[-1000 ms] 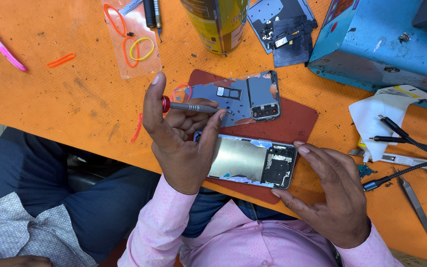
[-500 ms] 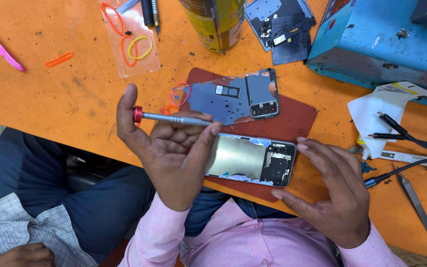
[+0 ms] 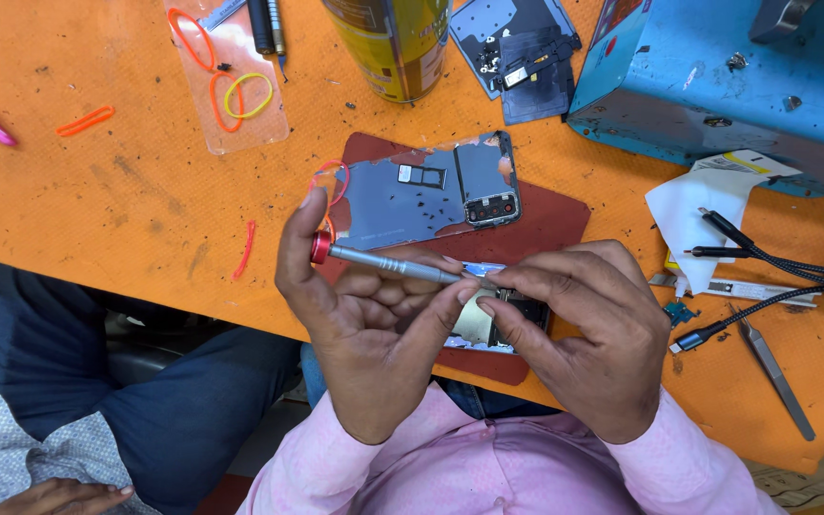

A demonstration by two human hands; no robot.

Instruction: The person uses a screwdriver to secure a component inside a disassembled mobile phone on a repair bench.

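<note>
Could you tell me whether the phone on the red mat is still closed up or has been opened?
Opened. The back cover lies apart on the red mat, inner side up, while the phone body sits under both hands.

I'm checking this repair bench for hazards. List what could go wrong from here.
1. The left hand holds the screwdriver loosely while the right hand pinches at its tip; it could slip and scratch the opened phone beneath.
2. The tall can stands close to loose phone parts; a knock might tip it over them.
</note>
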